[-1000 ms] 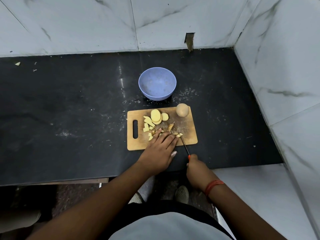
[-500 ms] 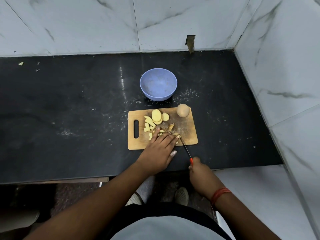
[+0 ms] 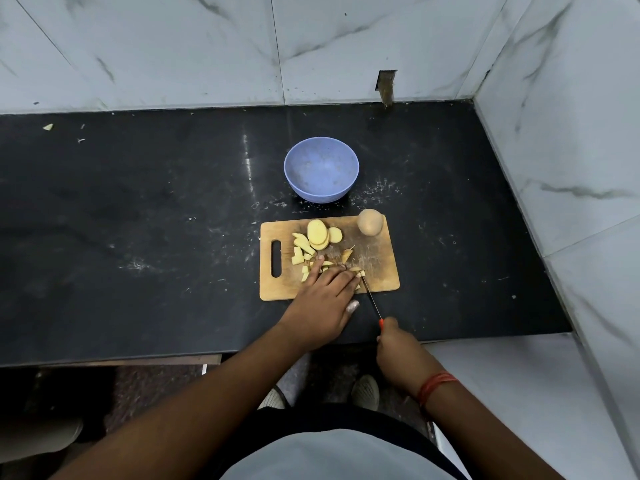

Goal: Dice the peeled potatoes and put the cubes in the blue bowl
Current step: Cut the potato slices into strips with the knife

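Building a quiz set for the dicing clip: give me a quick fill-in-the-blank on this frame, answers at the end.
1. The blue bowl holds ____ potato cubes.
2. The right hand grips the ____ by its orange handle.
3. The left hand rests on potato pieces on the wooden ____.
4. The whole potato sits at the board's far ____ corner.

Missing words: no; knife; cutting board; right

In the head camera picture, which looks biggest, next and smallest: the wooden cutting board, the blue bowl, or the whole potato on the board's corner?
1. Cutting board, the largest.
2. Blue bowl, clearly smaller than the board, though it sits farther from the camera.
3. Whole potato, by far the smallest.
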The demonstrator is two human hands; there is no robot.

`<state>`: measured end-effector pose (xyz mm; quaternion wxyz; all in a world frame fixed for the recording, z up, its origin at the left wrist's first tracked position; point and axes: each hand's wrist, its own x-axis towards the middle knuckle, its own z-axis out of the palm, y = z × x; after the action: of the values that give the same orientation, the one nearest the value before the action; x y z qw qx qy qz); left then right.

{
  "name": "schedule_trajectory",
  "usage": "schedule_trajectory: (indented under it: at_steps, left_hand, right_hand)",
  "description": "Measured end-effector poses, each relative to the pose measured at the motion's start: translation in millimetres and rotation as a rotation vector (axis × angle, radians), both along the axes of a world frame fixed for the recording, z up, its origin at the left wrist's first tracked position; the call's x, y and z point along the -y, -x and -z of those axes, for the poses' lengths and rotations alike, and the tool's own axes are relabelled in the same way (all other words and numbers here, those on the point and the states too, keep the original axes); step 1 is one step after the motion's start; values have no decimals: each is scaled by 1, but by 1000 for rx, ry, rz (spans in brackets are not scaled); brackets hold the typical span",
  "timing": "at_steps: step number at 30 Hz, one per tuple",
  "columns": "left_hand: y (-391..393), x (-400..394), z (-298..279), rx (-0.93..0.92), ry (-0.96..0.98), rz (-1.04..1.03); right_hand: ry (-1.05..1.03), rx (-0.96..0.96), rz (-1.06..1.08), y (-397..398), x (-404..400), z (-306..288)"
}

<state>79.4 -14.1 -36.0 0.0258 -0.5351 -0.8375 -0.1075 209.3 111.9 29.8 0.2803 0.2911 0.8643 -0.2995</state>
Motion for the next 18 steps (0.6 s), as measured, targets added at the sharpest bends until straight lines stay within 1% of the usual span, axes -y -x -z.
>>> schedule_trajectory:
  at_steps: [5, 10, 12, 14, 16, 18]
  left_hand:
    - [-1, -1, 1, -11, -4, -3]
    - [-1, -1, -2, -32, 7, -7]
    - [-3, 1, -3, -44, 10, -3]
    - [-5, 4, -3, -53, -16, 9]
    - [-7, 8, -4, -74, -32, 61]
    - [-8, 11, -3, -103, 12, 134]
  right_hand:
    - [2, 30, -2, 8, -4, 1]
    - [1, 31, -57, -12, -7, 3]
    - [51, -2, -8, -17, -14, 1]
    - [127, -90, 81, -19, -21, -4]
    - [195, -172, 180, -21, -27, -9]
    - [250, -206, 262, -21, -31, -11]
